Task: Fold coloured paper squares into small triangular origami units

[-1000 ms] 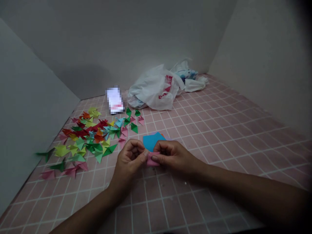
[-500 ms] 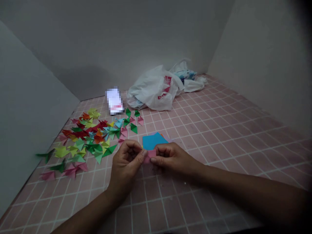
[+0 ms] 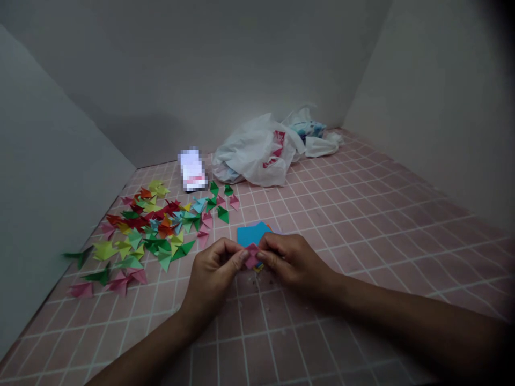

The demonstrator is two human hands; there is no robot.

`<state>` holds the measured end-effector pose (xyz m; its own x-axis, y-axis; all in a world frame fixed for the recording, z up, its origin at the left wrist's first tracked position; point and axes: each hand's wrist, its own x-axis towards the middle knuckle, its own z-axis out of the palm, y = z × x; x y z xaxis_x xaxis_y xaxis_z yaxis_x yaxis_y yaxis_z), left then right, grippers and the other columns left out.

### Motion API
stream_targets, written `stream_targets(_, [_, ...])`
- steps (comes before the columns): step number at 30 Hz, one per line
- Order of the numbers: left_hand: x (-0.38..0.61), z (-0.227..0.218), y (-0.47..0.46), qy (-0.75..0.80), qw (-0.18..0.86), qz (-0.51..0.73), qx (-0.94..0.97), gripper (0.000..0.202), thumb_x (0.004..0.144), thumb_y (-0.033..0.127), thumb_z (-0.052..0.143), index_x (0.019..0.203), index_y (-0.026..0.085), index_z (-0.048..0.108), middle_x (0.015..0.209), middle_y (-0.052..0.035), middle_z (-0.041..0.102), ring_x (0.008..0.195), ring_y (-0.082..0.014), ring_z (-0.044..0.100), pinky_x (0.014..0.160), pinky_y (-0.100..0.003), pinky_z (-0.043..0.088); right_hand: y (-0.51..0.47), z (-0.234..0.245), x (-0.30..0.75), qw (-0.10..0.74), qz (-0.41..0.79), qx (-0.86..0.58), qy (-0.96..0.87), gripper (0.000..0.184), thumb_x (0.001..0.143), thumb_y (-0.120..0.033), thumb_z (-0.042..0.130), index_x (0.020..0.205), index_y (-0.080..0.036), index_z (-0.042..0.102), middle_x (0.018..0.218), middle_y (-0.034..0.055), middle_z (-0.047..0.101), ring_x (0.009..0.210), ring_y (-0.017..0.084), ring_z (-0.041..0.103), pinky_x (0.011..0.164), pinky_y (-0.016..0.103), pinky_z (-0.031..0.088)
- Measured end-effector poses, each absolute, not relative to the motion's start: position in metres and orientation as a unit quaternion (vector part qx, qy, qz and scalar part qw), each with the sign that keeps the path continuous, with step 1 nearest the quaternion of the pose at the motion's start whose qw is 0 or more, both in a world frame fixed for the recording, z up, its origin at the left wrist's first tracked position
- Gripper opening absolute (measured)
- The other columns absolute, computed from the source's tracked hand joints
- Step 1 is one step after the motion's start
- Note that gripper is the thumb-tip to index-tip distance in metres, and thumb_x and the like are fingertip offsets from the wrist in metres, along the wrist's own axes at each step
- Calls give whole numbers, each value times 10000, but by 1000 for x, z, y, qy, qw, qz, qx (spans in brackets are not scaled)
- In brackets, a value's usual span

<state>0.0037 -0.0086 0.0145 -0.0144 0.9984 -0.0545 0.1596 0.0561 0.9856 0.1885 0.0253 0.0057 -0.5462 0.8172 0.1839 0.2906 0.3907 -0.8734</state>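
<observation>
My left hand (image 3: 215, 271) and my right hand (image 3: 287, 260) meet just above the pink tiled surface (image 3: 354, 214), both pinching a small folded pink paper piece (image 3: 252, 255) between thumbs and fingertips. Right behind them lies a small stack of square sheets with a blue sheet (image 3: 251, 233) on top. To the left spreads a scatter of several folded paper triangles (image 3: 155, 225) in green, yellow, red, orange, pink and light blue.
A white plastic bag (image 3: 257, 153) with red print lies at the back, with a second bag (image 3: 311, 136) beside it. A blurred white packet (image 3: 192, 170) stands near the triangles. Grey walls close in on the left, back and right.
The pink paper has gone from a flat strip to a smaller pointed fold between my fingertips. My hands have shifted slightly up and closer together.
</observation>
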Motion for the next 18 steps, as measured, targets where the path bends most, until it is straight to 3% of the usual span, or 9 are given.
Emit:
stream_targets(5, [4, 14, -7, 550, 502, 450, 493, 231, 774, 346, 726, 669, 150, 665, 641, -18, 661, 613, -121, 592, 599, -231, 473, 27, 4, 188, 323, 443, -367, -751, 281, 951, -271, 481, 685, -185, 503, 635, -12, 521, 585, 118, 469, 566, 260, 331])
stream_targets(9, [3, 13, -6, 545, 500, 453, 498, 226, 767, 345, 728, 672, 151, 663, 650, -16, 654, 619, -117, 583, 601, -226, 463, 29, 1, 186, 331, 496, -362, -716, 212, 927, -262, 529, 738, -174, 566, 682, -5, 554, 631, 122, 494, 586, 254, 366])
stream_targets(18, [2, 7, -3, 546, 512, 451, 486, 237, 813, 375, 678, 727, 157, 643, 578, 19, 615, 493, -84, 505, 476, -187, 394, 29, -5, 185, 341, 610, -352, -623, 179, 917, -277, 541, 774, -174, 567, 668, -8, 565, 591, 119, 526, 568, 258, 405])
